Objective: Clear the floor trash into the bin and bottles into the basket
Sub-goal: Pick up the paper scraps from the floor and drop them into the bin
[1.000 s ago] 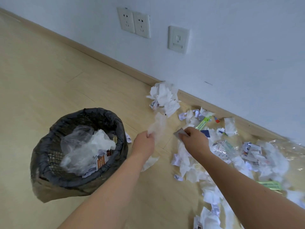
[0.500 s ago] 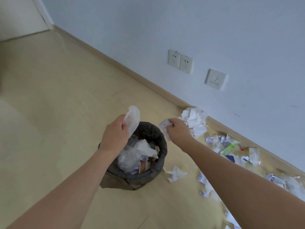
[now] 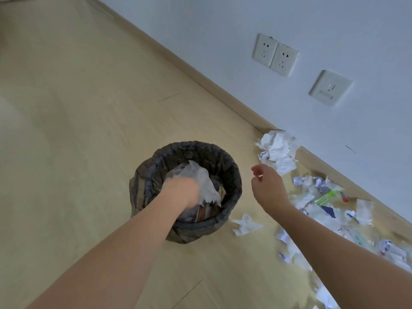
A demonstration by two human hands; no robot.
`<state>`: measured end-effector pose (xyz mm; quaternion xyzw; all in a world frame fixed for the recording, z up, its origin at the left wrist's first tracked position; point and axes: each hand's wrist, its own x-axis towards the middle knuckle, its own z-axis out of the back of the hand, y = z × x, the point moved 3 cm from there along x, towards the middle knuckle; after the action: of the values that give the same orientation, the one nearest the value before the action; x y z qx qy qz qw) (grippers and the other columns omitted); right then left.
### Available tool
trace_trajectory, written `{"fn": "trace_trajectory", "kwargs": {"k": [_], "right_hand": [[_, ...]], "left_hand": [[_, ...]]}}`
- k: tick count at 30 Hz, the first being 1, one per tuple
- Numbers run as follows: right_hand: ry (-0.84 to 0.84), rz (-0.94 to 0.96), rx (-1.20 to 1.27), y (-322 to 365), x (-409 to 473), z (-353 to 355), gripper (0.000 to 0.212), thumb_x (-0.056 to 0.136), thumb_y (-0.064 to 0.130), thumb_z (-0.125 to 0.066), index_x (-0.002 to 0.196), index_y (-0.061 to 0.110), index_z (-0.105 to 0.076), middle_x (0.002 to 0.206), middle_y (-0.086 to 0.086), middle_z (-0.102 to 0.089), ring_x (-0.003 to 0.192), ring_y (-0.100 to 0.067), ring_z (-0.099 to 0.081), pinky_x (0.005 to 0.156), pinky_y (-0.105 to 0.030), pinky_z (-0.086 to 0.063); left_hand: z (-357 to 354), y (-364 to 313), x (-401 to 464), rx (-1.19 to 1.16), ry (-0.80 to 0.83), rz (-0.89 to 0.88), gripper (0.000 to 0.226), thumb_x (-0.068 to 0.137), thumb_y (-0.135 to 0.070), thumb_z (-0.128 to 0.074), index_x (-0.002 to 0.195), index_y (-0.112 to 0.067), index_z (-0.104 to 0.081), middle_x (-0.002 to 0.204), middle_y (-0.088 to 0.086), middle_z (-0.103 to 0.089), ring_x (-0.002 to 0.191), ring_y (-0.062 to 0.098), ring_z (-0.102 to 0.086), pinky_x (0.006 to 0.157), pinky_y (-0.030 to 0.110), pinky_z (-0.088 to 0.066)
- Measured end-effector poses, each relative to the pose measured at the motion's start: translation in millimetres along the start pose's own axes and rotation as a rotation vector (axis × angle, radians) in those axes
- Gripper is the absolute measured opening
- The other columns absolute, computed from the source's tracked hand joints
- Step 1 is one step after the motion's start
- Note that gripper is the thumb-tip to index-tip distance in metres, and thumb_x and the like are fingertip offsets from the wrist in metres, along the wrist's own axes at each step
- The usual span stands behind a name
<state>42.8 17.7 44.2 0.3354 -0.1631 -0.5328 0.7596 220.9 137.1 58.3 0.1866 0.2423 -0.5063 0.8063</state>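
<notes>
The black-lined bin stands on the wooden floor, partly filled with paper and plastic. My left hand is down inside its mouth, blurred, gripping a white crumpled tissue that sticks up beside the knuckles. My right hand hovers just right of the bin rim, fingers loosely curled and holding nothing. Scattered trash of torn paper and wrappers lies along the wall on the right. A tissue clump sits by the skirting board. No bottle or basket is in view.
One crumpled tissue lies on the floor just right of the bin. A green wrapper is among the litter. Wall sockets are above. Bare wooden floor stretches to the left.
My left hand has dropped from above the bin into it with the white tissue. The scrap my right hand pinched is gone from it, and that hand sits beside the rim.
</notes>
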Motion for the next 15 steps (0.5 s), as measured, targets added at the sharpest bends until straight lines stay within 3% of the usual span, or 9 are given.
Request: {"fn": "trace_trajectory", "kwargs": {"k": [3, 6, 9, 11, 13, 15], "right_hand": [[0.06, -0.063, -0.109, -49, -4, 6, 0.04, 0.087, 0.004, -0.044, 0.124, 0.013, -0.057, 0.121, -0.004, -0.057, 0.105, -0.02, -0.057, 0.089, -0.032, -0.046], [0.207, -0.12, -0.211, -100, -19, -1, 0.038, 0.089, 0.006, -0.046, 0.125, 0.012, -0.057, 0.122, -0.006, -0.057, 0.109, -0.021, -0.055, 0.088, -0.028, -0.041], [0.31, -0.109, -0.285, -145, -36, -19, 0.041, 0.09, 0.009, -0.048, 0.13, 0.014, -0.053, 0.125, -0.007, -0.054, 0.112, -0.022, -0.054, 0.09, -0.028, -0.041], [0.298, -0.047, -0.296, -158, -41, -32, 0.039, 0.088, 0.01, -0.05, 0.127, 0.015, -0.055, 0.123, -0.005, -0.054, 0.109, -0.025, -0.055, 0.082, -0.03, -0.043], [0.261, 0.069, -0.355, -159, -45, -43, 0.029, 0.085, 0.007, -0.048, 0.111, 0.012, -0.062, 0.113, -0.006, -0.057, 0.101, -0.029, -0.057, 0.07, -0.029, -0.034], [0.301, 0.218, -0.444, -154, -47, -59, 0.026, 0.086, 0.006, -0.045, 0.104, 0.012, -0.062, 0.11, -0.007, -0.058, 0.1, -0.03, -0.055, 0.07, -0.03, -0.026]], "left_hand": [[32, -21, -21, -0.22, -0.445, 0.013, 0.025, 0.096, -0.018, -0.042, 0.117, -0.013, -0.055, 0.116, 0.009, -0.055, 0.108, 0.028, -0.051, 0.085, 0.037, -0.047], [43, -73, -49, -0.561, -0.595, -0.088, 0.022, 0.09, -0.006, -0.042, 0.106, -0.013, -0.056, 0.105, 0.002, -0.055, 0.094, 0.023, -0.051, 0.075, 0.034, -0.044], [23, -139, -47, -0.774, -0.468, -0.137, 0.029, 0.087, -0.003, -0.038, 0.109, -0.013, -0.055, 0.112, 0.001, -0.053, 0.1, 0.023, -0.052, 0.085, 0.039, -0.046], [-1, -172, -26, -0.825, -0.309, -0.109, 0.03, 0.087, -0.005, -0.038, 0.112, -0.014, -0.052, 0.12, 0.002, -0.048, 0.106, 0.024, -0.05, 0.091, 0.039, -0.045], [-29, -197, 7, -0.801, -0.177, -0.05, 0.033, 0.086, -0.008, -0.037, 0.116, -0.012, -0.05, 0.128, 0.004, -0.043, 0.114, 0.028, -0.046, 0.098, 0.039, -0.041], [-52, -205, 47, -0.678, -0.143, -0.008, 0.035, 0.086, -0.01, -0.038, 0.119, -0.011, -0.049, 0.13, 0.007, -0.042, 0.12, 0.03, -0.041, 0.101, 0.037, -0.036]]}}
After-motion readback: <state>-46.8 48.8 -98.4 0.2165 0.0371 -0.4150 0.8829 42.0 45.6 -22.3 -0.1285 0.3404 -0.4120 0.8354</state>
